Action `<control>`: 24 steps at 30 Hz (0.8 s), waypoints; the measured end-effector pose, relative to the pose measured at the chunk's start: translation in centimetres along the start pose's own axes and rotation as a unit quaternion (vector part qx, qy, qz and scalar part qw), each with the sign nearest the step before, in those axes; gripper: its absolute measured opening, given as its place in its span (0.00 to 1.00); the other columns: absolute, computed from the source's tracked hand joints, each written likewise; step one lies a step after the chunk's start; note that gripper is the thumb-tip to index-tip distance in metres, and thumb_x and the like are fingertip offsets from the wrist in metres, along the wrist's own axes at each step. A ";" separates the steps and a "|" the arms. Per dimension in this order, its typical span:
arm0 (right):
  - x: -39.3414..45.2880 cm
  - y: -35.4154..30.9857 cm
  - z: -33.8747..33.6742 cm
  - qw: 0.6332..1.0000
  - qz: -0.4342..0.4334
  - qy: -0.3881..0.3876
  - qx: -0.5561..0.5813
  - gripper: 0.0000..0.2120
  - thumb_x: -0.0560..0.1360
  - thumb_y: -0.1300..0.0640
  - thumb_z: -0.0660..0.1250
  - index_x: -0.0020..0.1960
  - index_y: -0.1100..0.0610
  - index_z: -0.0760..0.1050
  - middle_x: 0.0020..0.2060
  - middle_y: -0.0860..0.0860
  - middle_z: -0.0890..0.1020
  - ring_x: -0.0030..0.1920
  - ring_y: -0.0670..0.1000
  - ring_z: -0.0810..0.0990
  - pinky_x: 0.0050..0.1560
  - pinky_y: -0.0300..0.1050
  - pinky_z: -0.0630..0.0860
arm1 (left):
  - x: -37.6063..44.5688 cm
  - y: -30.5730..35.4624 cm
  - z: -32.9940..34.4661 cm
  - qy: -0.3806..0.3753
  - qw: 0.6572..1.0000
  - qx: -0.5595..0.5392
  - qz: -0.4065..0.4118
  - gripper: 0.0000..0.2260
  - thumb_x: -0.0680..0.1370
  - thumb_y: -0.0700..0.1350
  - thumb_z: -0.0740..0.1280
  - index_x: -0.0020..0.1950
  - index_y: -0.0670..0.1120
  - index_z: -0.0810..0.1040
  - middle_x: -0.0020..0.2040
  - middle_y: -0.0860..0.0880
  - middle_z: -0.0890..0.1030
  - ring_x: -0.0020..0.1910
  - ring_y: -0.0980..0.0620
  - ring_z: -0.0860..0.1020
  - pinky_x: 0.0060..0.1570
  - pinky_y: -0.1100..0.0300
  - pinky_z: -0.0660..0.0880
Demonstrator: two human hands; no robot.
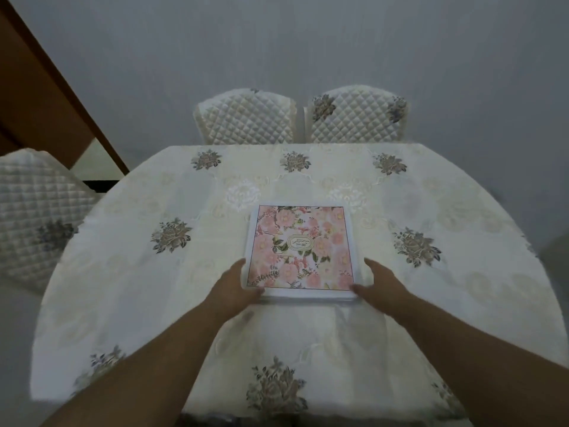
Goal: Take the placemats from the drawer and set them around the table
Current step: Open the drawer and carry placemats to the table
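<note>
Head view: left hand (238,285) and right hand (377,283) gripping the near corners of the stack of placemats (300,251), thumbs on top, other fingers hidden. Stack out of the drawer, resting mid-table (123,288), toward the near edge. None dealt out yet. Beyond the far edge, two quilted chairs (354,115).

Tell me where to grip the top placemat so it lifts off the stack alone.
Pinch the top floral placemat at its near right corner, coming from the near edge. It lies flat on the placemat stack, so only edges give purchase, and the right hand is already at that corner; the left hand can press the stack down.
</note>
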State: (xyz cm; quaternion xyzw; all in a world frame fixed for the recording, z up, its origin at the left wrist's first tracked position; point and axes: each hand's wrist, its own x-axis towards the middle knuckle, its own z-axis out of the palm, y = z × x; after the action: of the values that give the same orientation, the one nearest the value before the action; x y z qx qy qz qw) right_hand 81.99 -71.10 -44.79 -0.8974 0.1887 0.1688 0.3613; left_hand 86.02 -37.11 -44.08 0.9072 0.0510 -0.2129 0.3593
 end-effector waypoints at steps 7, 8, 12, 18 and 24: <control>1.1 4.4 5.9 0.989 -0.042 0.091 -0.105 0.48 0.63 0.24 0.66 0.78 0.37 0.55 0.77 0.43 0.64 0.77 0.54 0.59 0.72 0.59 0.63 | 3.0 -3.7 4.6 0.048 0.981 0.186 0.038 0.54 0.63 0.75 0.72 0.82 0.64 0.49 0.82 0.46 0.58 0.79 0.39 0.57 0.74 0.42 0.62; 0.9 4.9 6.6 0.986 -0.053 0.103 -0.119 0.46 0.64 0.23 0.65 0.77 0.35 0.55 0.77 0.41 0.63 0.77 0.53 0.58 0.72 0.60 0.62 | 2.8 -4.6 5.0 0.077 0.976 0.193 0.063 0.52 0.64 0.75 0.70 0.82 0.65 0.50 0.81 0.46 0.60 0.78 0.40 0.58 0.74 0.42 0.62; 0.7 6.4 8.7 0.968 -0.095 0.176 -0.155 0.37 0.71 0.26 0.59 0.77 0.33 0.55 0.77 0.41 0.64 0.78 0.49 0.58 0.70 0.58 0.65 | 2.5 -7.8 6.1 0.152 0.965 0.148 0.153 0.39 0.73 0.72 0.65 0.81 0.60 0.60 0.75 0.47 0.72 0.71 0.43 0.70 0.69 0.45 0.71; 0.3 6.5 8.9 0.965 -0.099 0.178 -0.163 0.33 0.75 0.31 0.51 0.79 0.39 0.57 0.77 0.44 0.65 0.78 0.49 0.58 0.69 0.56 0.63 | 2.4 -8.2 6.3 0.159 0.961 0.159 0.159 0.33 0.78 0.65 0.60 0.82 0.58 0.59 0.72 0.51 0.75 0.71 0.47 0.69 0.64 0.45 0.74; 0.3 6.2 8.5 0.976 -0.084 0.143 -0.141 0.34 0.76 0.35 0.59 0.79 0.37 0.52 0.79 0.42 0.59 0.79 0.47 0.53 0.73 0.56 0.59 | 2.1 -7.5 5.7 0.133 0.973 0.114 0.149 0.35 0.77 0.67 0.63 0.81 0.60 0.59 0.75 0.51 0.73 0.73 0.48 0.67 0.67 0.43 0.72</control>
State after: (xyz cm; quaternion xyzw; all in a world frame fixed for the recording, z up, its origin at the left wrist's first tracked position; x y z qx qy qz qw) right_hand 77.96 -69.24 -54.30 -0.9669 0.1365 0.0328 0.2131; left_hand 84.04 -35.58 -53.41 0.9598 -0.0622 -0.0388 0.2711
